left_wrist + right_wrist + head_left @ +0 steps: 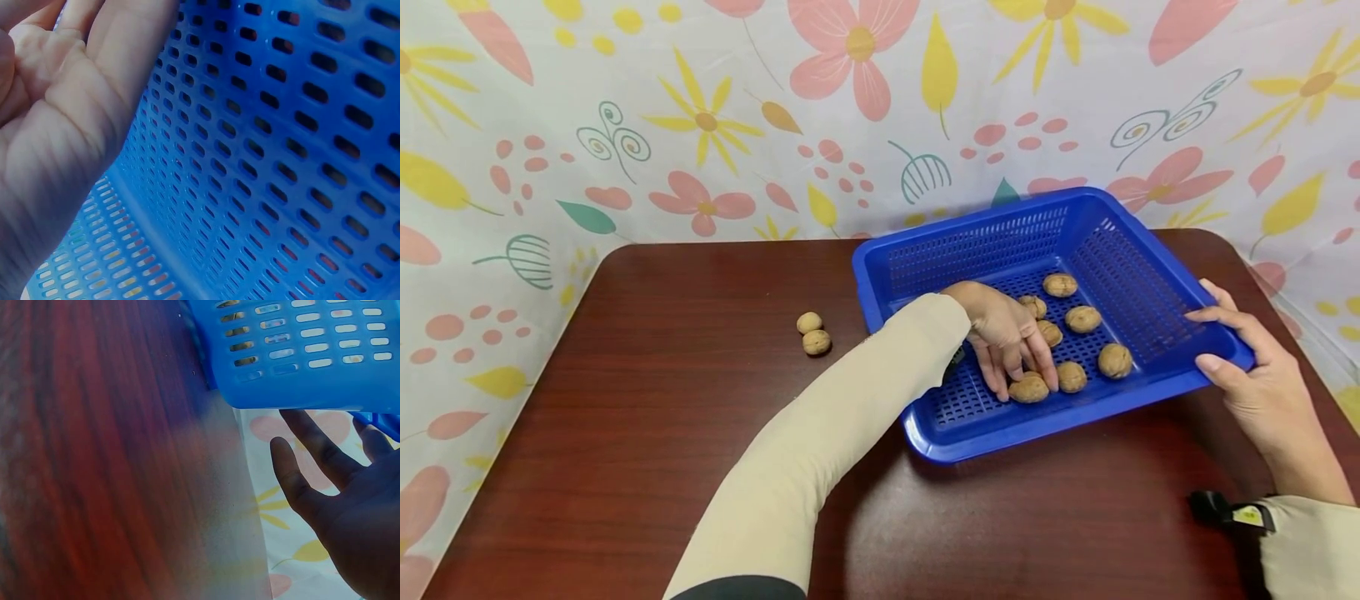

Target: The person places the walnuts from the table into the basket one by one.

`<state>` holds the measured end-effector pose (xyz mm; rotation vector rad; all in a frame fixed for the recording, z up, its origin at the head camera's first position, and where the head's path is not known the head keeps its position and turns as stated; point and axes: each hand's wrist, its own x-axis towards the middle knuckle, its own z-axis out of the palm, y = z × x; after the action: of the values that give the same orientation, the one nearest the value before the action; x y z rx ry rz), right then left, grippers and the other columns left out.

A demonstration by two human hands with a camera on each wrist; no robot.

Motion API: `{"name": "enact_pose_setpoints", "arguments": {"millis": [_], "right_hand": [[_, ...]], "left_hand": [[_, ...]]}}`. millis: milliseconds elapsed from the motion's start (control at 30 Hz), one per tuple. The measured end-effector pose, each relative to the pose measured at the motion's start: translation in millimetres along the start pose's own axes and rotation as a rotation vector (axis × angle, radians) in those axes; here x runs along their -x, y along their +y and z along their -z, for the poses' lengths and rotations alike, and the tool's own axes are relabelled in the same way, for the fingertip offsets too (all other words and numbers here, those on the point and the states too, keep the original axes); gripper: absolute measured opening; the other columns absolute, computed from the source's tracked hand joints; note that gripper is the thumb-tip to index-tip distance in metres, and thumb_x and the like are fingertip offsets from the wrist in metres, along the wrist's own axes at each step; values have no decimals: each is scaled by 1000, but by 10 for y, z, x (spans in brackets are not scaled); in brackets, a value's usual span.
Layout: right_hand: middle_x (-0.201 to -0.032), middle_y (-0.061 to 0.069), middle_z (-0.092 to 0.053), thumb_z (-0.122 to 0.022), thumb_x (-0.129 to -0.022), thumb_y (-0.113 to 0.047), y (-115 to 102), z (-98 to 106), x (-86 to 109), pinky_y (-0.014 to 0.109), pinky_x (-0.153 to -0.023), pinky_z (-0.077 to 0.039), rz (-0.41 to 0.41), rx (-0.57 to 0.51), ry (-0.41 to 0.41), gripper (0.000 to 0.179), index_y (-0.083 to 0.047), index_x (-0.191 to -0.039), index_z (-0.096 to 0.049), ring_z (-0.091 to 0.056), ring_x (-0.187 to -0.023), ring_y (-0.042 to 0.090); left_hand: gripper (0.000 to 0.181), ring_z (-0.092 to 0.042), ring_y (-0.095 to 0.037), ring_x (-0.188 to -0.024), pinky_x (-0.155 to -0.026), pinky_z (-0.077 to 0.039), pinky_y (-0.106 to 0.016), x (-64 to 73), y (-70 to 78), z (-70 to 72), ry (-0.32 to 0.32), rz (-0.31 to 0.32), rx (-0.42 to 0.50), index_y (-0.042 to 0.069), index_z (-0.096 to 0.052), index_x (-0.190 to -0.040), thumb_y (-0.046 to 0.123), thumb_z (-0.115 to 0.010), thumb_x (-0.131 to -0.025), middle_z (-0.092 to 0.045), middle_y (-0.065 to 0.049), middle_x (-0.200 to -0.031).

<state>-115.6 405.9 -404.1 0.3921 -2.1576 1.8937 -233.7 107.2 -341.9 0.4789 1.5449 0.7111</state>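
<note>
A blue plastic basket (992,429) with slotted walls sits tilted, its right end raised off the table. My left hand (1003,329) reaches down into it, fingertips around a walnut (1028,389) near the front wall. Several more walnuts (1082,319) lie on the basket floor, right of this hand and partly behind it. The left wrist view shows the palm beside the slotted basket wall (250,150), with the fingertips out of frame. With thumb and fingers, my right hand (1262,375) grips the basket's right front corner; in the right wrist view its fingers reach to the basket's underside.
Two walnuts (816,342) lie touching on the brown wooden table (700,400), left of the basket. A flower-patterned cloth (737,125) hangs behind the table's back edge. My left sleeve (820,442) crosses the basket's left front rim.
</note>
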Motion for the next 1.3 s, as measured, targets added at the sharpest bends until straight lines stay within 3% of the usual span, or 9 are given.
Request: {"name": "enact_pose_setpoints", "arguments": {"millis": [267, 400, 533, 633, 733, 867, 1033, 1100, 1300], "right_hand": [[-168, 8, -38, -62, -95, 14, 14, 10, -2, 8, -108, -37, 24, -2, -10, 39, 15, -134, -57, -32, -154, 17], [-168, 8, -38, -60, -95, 16, 17, 4, 1, 8, -105, -39, 24, -13, -11, 39, 15, -134, -57, -32, -154, 17], [-168, 8, -38, -60, -95, 17, 18, 5, 2, 9, -105, -40, 33, -26, -12, 39, 16, -134, -57, -32, -154, 18], [-167, 9, -39, -60, -95, 17, 21, 7, 4, 8, -106, -39, 39, -30, -12, 39, 16, -134, -58, -32, -154, 18], [-167, 9, -39, -60, -95, 17, 23, 8, 4, 8, -107, -39, 38, -38, -15, 39, 16, -134, -57, -31, -154, 18], [-168, 9, -37, -60, -95, 16, 18, 11, 5, 8, -104, -41, 37, -46, -17, 39, 16, -134, -57, -31, -154, 18], [-169, 9, -36, -59, -96, 16, 21, 3, 14, 9, -101, -43, 36, -49, -18, 38, 16, -134, -56, -31, -154, 18], [-169, 9, -36, -59, -96, 16, 27, -2, 14, 9, -102, -42, 32, -44, -17, 38, 16, -135, -57, -32, -153, 18], [-169, 8, -37, -60, -97, 15, 27, -1, 7, 8, -100, -44, 33, -28, -8, 38, 16, -134, -57, -33, -153, 18]], "left_hand": [[46, -73, -36, -116, -99, -61, -40, 143, 43, 22, -10, -16, -65, 18, -66, -144, -5, -54, -105, -53, 3, -158], [44, -73, -37, -117, -96, -61, -40, 238, 91, 59, -8, -24, -115, 21, -66, -144, 2, -59, -105, -58, 6, -154], [35, -75, -34, -111, -91, -63, -39, 420, 178, 89, 57, -27, -207, 24, -72, -136, 10, -64, -105, -54, 12, -157], [30, -78, -29, -103, -87, -64, -37, 660, 201, 71, 134, -89, -278, 24, -74, -132, 16, -64, -106, -52, 12, -158], [31, -79, -25, -98, -85, -65, -35, 949, 138, 4, 208, -224, -314, 21, -71, -136, 18, -61, -107, -60, 9, -151], [33, -78, -20, -96, -86, -65, -36, 1336, -56, -118, 309, -422, -304, 17, -68, -140, 19, -60, -108, -69, 5, -137], [32, -78, -23, -97, -86, -65, -45, 1719, -471, -234, 447, -637, -215, 12, -68, -138, 19, -59, -108, -70, 0, -134], [31, -77, -25, -97, -84, -65, -45, 1823, -671, -274, 523, -680, -158, 12, -69, -136, 18, -60, -107, -71, -1, -133], [26, -75, -30, -94, -64, -61, -33, 1947, -1265, -380, 725, -666, 37, 16, -73, -129, 16, -61, -106, -74, -7, -126]]}}
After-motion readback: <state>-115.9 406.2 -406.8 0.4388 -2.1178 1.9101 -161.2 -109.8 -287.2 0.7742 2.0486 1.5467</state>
